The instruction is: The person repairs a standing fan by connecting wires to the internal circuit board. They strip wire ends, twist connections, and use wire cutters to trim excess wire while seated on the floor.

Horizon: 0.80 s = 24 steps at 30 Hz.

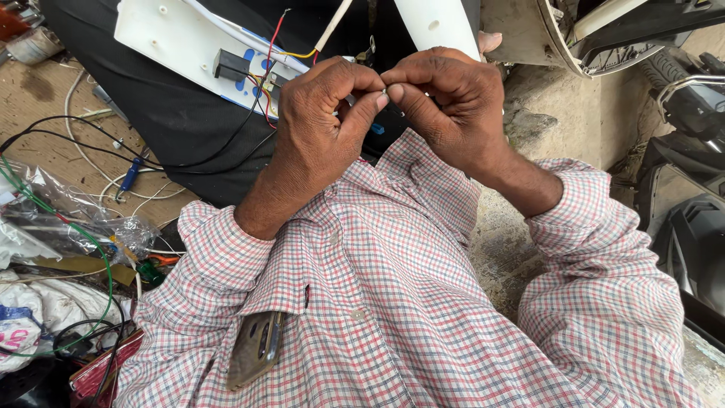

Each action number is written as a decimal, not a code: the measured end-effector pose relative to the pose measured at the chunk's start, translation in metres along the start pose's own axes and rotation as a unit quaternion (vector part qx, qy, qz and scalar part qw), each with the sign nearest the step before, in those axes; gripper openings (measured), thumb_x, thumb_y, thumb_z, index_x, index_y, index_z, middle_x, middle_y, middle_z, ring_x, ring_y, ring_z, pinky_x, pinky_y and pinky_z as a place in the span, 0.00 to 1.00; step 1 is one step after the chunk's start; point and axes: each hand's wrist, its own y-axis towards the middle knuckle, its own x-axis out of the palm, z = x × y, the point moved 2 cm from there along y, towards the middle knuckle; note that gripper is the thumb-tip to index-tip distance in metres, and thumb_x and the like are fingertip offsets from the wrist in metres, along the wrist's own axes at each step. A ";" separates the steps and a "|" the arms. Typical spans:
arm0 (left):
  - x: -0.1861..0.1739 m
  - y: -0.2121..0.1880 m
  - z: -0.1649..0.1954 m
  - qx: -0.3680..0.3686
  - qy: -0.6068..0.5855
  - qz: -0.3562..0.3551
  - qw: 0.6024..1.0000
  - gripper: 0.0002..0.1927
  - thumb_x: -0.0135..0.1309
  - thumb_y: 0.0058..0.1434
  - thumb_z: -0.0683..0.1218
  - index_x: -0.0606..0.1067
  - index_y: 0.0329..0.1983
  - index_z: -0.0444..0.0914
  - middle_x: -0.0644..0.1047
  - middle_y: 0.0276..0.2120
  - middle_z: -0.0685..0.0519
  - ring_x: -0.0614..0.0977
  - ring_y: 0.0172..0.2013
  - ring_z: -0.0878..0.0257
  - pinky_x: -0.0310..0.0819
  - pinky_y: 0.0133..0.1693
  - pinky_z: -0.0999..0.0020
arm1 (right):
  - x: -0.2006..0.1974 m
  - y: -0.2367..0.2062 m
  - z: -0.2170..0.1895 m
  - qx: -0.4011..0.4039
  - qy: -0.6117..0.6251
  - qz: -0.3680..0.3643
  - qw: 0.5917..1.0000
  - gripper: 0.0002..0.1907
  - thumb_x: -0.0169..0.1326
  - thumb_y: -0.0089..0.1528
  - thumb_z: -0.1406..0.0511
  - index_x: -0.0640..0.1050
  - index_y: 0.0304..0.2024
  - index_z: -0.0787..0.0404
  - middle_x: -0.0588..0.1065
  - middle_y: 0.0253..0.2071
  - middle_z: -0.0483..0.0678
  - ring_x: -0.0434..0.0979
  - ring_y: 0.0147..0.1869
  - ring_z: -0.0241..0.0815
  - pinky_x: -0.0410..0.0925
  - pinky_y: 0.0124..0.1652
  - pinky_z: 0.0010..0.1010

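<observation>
White plastic up top: the panel point(181, 45) lies on black cloth point(174, 113), its underside showing, a black block point(230, 66) mounted on it and red and yellow wires point(272, 45) running loose. Both hands meet just in front of it, over the checked shirt point(393, 287). Left hand point(321, 125) and right hand point(445, 106) are knuckle to knuckle, thumbs and forefingers pinched together on something tiny and pale at the point where they touch — a wire end point(384, 91), by the look of it, though it is too small to be sure. Other fingers curled in, nothing released. A speck of blue point(377, 129) peeks below the left thumb.

How far along? Judging by this, the panel is open and its wires are exposed, so the stripping-down looks done; the joining of ends seems to be in hand, and closing up is left. Off to the left, a blue-handled tool point(130, 175) lies untouched among cables and plastic bags point(68, 219).
</observation>
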 end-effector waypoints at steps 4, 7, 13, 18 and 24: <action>-0.003 0.000 -0.002 -0.013 -0.012 0.016 1.000 0.06 0.61 0.73 0.43 0.76 0.40 0.37 0.79 0.33 0.54 0.83 0.33 0.69 0.80 0.33 0.76 | 0.010 0.003 0.001 0.013 0.090 0.016 0.996 0.07 0.59 0.73 0.71 0.80 0.52 0.68 0.79 0.50 0.52 0.83 0.50 0.38 0.80 0.52 0.26; -0.006 0.000 -0.003 -0.017 -0.002 0.025 1.000 0.07 0.62 0.71 0.43 0.77 0.39 0.37 0.79 0.32 0.54 0.83 0.32 0.70 0.80 0.32 0.77 | 0.014 0.002 0.001 0.017 0.074 0.033 0.997 0.06 0.61 0.71 0.72 0.81 0.50 0.68 0.80 0.48 0.52 0.84 0.49 0.38 0.81 0.50 0.26; -0.006 -0.004 -0.009 0.001 0.012 0.018 1.000 0.07 0.64 0.69 0.43 0.78 0.38 0.37 0.80 0.30 0.54 0.82 0.30 0.70 0.78 0.29 0.77 | 0.010 -0.004 0.011 0.026 0.072 0.024 0.997 0.04 0.59 0.71 0.71 0.79 0.45 0.68 0.78 0.44 0.50 0.81 0.45 0.34 0.79 0.45 0.24; -0.012 0.004 0.007 -0.034 0.021 -0.011 0.999 0.03 0.62 0.65 0.39 0.80 0.39 0.34 0.80 0.30 0.50 0.82 0.29 0.64 0.76 0.31 0.71 | 0.016 -0.002 0.009 0.101 0.152 0.005 0.983 0.05 0.53 0.75 0.67 0.74 0.48 0.64 0.76 0.42 0.43 0.75 0.45 0.27 0.73 0.44 0.20; -0.022 0.043 0.038 0.004 0.052 0.031 0.998 0.03 0.60 0.60 0.39 0.78 0.36 0.34 0.80 0.31 0.47 0.84 0.30 0.54 0.77 0.32 0.62 | 0.013 0.018 -0.011 0.024 0.038 0.092 0.995 0.09 0.60 0.67 0.68 0.80 0.48 0.67 0.80 0.42 0.46 0.80 0.44 0.31 0.75 0.44 0.23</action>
